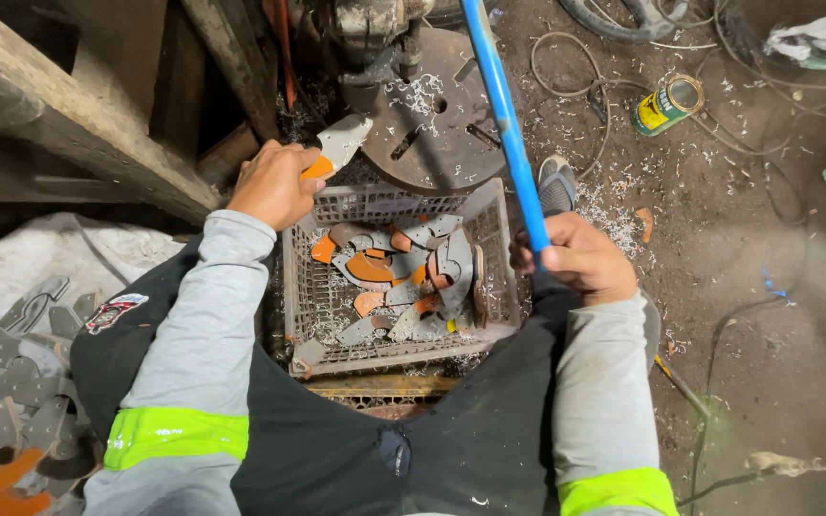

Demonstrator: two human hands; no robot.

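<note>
Left hand (274, 183) pinched a metal piece (341, 143) on the round drill table (432, 115); right hand (580, 258) was clenched around the blue lever (504, 115). Crate (499, 220) held many pieces; a pile (11, 401) lay left.

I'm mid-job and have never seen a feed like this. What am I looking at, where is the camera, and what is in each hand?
This is one view from a camera worn on a person's head, looking down at their own arms in grey sleeves with yellow-green bands. The left hand has a closed grip on a flat grey metal piece with an orange end, held at a round metal machine table strewn with shavings. The right hand grips a long blue handle. Between the arms stands a grey plastic crate of similar grey and orange pieces; more lie in a pile at lower left. A yellow can lies on the dirty floor.
</note>
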